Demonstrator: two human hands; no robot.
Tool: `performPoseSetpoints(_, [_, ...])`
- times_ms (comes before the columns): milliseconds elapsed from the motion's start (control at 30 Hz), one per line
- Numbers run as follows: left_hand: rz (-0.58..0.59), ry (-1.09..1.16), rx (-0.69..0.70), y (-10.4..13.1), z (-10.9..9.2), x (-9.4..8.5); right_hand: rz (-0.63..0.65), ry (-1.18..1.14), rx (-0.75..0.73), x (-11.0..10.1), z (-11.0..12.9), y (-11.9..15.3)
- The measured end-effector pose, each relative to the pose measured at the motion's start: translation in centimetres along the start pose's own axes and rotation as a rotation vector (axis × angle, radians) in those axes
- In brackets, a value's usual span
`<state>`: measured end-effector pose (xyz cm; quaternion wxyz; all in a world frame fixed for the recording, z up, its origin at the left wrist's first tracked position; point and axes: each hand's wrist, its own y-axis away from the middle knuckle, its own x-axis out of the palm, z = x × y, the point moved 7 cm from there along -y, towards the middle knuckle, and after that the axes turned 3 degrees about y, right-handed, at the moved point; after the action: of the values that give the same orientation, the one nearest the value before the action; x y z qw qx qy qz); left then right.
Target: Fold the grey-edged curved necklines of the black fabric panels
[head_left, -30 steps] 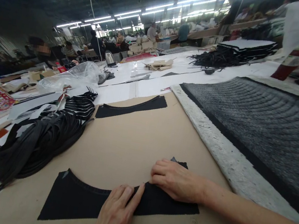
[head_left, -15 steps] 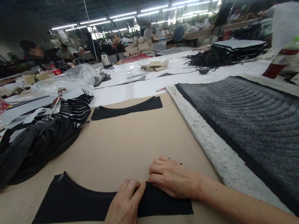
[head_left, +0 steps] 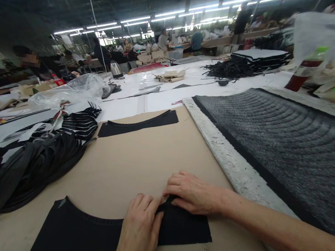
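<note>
**Near edge of the tan board: one black curved panel, two hands upon it**

Item 1: black panel, concave edge facing away from you, lying flat on the tan board except where its edge rises between your hands.

Item 2: your left hand, palm down across the panel's middle, fingers bent together at the curved edge; probably so placed to keep the cloth from sliding. Whether it also pinches, you cannot tell from here.

Item 3: your right hand, just beside the left, fingertips apparently closed on that raised edge, with the forearm coming in from the right; the close spacing likely gives control over a short length.

Item 4: bundle of black strips, left of the board, seemingly set aside to leave the middle free.

Item 5: grey textured sheet on a pale slab, right.

Item 6: second black panel, similarly curved, at the board's far end, perhaps parked clear of your hands.

Item 7: bottle and plastic kettle-side clutter beyond, on the white surface.
</note>
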<state>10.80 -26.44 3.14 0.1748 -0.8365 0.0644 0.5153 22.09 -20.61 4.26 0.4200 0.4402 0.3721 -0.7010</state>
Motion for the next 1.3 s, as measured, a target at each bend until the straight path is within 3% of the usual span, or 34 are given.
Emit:
performPoseSetpoints(133, [0.063,0.103,-0.067,-1.0,-0.1,1.1,-0.005,0.011,0.008,0.1,-0.6,-0.1])
performPoseSetpoints(300, [0.056,0.110,-0.030,-1.0,-0.6,1.6,-0.010,0.035,-0.001,-0.2,-0.7,0.2])
performPoseSetpoints(467, [0.018,-0.053,0.088,0.3,-1.5,2.6,-0.025,0.066,-0.044,-0.3,-0.4,1.0])
performPoseSetpoints(600, [-0.084,-0.185,0.186,1.7,-2.1,3.5,-0.046,0.107,-0.063,-0.4,-0.5,1.6])
performPoseSetpoints(733, [-0.134,-0.172,0.194,1.6,-2.3,3.3,-0.053,0.147,-0.063,-0.6,-0.7,2.0])
performPoseSetpoints(933, [-0.073,-0.189,0.143,0.2,-2.5,2.5,-0.071,0.188,-0.086,-0.4,-0.7,2.1])
performPoseSetpoints(1300, [-0.065,-0.331,0.229,0.2,-3.1,3.5,-0.024,0.238,-0.065,-0.9,-0.9,2.0])
